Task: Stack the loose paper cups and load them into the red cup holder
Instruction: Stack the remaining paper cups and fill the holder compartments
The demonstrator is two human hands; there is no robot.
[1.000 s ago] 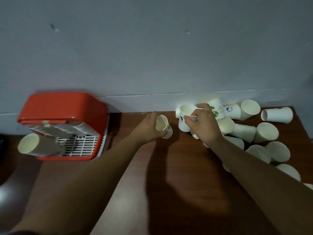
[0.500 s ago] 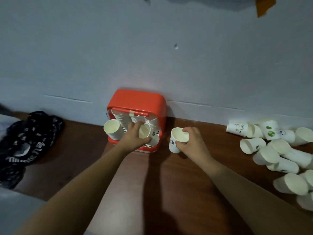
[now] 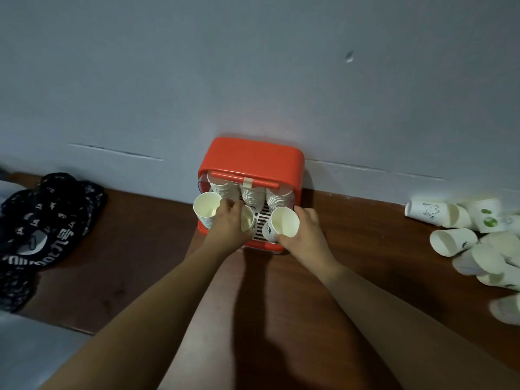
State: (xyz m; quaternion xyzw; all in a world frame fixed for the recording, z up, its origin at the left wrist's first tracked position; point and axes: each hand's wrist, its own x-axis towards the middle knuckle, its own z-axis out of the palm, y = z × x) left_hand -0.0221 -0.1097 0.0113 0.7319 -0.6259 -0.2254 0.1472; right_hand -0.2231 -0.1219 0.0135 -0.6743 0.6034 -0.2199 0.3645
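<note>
The red cup holder [image 3: 253,157] stands against the wall with three stacks of white paper cups hanging inside it; the left stack [image 3: 206,211] reaches lowest, its open mouth towards me. My left hand [image 3: 229,223] grips a paper cup [image 3: 247,219] under the middle stack. My right hand [image 3: 305,229] holds another paper cup [image 3: 281,225] below the right stack, its mouth facing me. A pile of loose paper cups [image 3: 461,237] lies on its side at the right of the table.
The brown wooden table [image 3: 140,249] runs along a grey wall. A black patterned cloth [image 3: 42,229] lies at the left end. A white slatted grille [image 3: 260,223] forms the floor of the holder.
Both hands have moved closer to the holder with their cups. The right hand's cup went from beside the holder to under its right stack. The view has shifted left.
</note>
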